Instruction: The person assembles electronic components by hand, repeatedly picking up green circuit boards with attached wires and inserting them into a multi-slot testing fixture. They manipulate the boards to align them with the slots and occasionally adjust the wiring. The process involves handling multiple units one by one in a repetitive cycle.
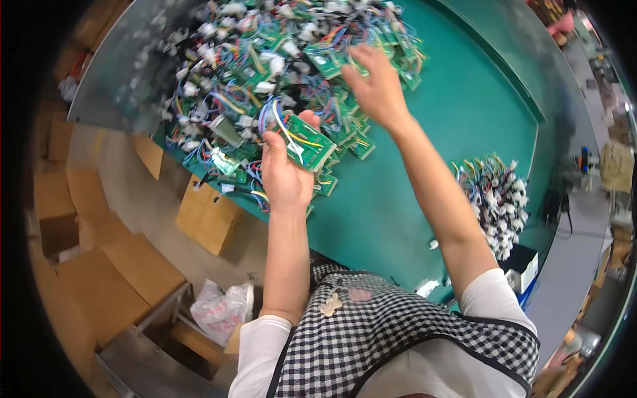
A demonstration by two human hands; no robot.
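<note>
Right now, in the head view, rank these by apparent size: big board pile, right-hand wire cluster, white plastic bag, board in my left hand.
1. Big board pile
2. Right-hand wire cluster, partly hidden
3. White plastic bag
4. Board in your left hand

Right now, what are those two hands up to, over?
Left hand: holding green circuit board. Right hand: at the board pile, blurred, grip unclear. Tangled wires throughout the pile.
</note>
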